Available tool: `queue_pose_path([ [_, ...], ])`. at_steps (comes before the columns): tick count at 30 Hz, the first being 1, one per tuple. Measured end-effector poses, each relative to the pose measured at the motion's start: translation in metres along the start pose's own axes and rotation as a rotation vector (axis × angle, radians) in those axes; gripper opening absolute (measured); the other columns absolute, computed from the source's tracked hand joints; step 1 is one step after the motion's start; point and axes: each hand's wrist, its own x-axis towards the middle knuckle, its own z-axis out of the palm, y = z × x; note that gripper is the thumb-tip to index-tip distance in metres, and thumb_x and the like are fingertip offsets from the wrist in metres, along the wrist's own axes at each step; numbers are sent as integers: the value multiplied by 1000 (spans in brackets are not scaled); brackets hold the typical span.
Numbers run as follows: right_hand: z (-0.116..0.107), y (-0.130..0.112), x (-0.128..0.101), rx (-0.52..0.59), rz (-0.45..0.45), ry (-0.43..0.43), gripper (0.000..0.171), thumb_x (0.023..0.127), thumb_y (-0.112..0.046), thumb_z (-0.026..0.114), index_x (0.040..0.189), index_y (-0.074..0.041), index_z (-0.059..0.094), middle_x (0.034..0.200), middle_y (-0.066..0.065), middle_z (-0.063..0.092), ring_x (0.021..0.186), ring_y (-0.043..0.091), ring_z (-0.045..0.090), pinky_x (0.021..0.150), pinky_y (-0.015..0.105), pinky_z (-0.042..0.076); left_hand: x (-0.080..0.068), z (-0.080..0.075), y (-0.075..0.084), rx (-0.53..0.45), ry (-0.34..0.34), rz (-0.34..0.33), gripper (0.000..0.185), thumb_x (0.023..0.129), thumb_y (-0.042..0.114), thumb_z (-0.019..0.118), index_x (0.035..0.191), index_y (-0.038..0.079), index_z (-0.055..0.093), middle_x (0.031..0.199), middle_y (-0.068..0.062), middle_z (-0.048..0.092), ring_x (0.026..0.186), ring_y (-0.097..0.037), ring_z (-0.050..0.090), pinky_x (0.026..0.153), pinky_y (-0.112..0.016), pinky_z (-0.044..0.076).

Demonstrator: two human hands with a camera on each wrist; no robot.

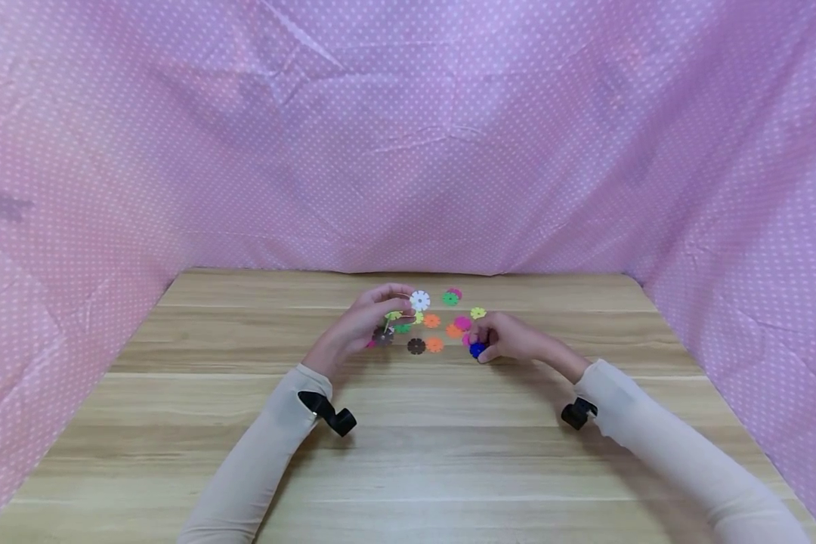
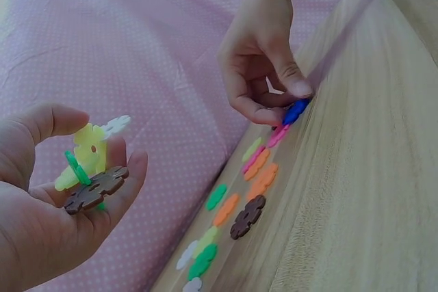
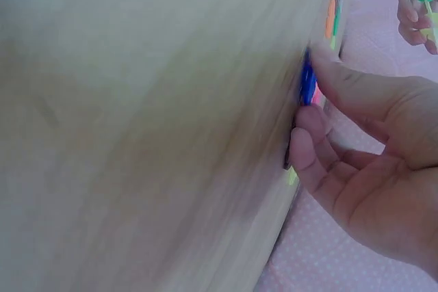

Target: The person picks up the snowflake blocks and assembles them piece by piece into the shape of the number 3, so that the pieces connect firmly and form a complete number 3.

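Left wrist view: the left hand grips interlocked yellow, white, green and brown flower-shaped discs; the right hand pinches a blue disc at the counter.

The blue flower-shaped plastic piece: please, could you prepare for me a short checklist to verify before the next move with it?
1. Right hand in contact with the blue flower-shaped plastic piece: ok, thumb and finger are at its edges.
2. Blue piece raised off the light wooden table: cannot tell.
3. Blue piece free of the pink flower-shaped plastic piece: cannot tell, they meet or overlap in the left wrist view.
4. Left hand holding the cluster of brown, green, yellow and white flower-shaped plastic pieces: ok.
5. Blue piece brought next to that cluster: not ok, the two are apart.
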Motion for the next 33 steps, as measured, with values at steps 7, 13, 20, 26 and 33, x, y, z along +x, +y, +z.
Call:
queue_pose_path([
  [7, -1, 0, -1, 18, -12, -26, 18, 82, 2, 82, 95, -2, 70, 86, 10, 63, 79, 17, 54, 68, 22, 48, 1, 1, 0, 7, -13, 4, 30, 99, 4, 59, 129, 1, 58, 116, -5, 63, 107, -21, 66, 114, -51, 46],
  [13, -1, 1, -1, 45, -17, -31, 17, 82, 3, 81, 93, 0, 68, 88, 11, 64, 81, 19, 55, 68, 22, 48, 2, 1, -3, 7, -55, 9, 29, 99, 3, 59, 128, 1, 60, 120, -4, 64, 105, -15, 66, 117, -57, 40],
  [20, -3, 1, 1, 48, -37, -50, 28, 83, 4, 79, 111, 0, 72, 91, 13, 65, 84, 21, 57, 70, 22, 49, 2, 0, -4, 15, -81, 19, 36, 101, 5, 58, 136, 0, 57, 123, -6, 64, 110, -21, 67, 117, -57, 40],
  [26, -3, 2, 2, 70, -34, -45, 22, 81, 4, 81, 97, -1, 67, 89, 12, 63, 83, 20, 56, 69, 22, 48, 3, -3, -8, 58, -101, 35, 40, 100, 5, 60, 140, 2, 57, 126, -6, 66, 109, -17, 67, 117, -58, 41],
  [33, -8, 0, 6, 186, -17, -48, 12, 87, 3, 75, 95, 2, 65, 89, 14, 65, 79, 17, 57, 67, 23, 51, 4, -4, -9, 37, -101, 35, 43, 100, 4, 58, 143, 3, 55, 135, -12, 62, 116, -26, 66, 117, -58, 40],
])
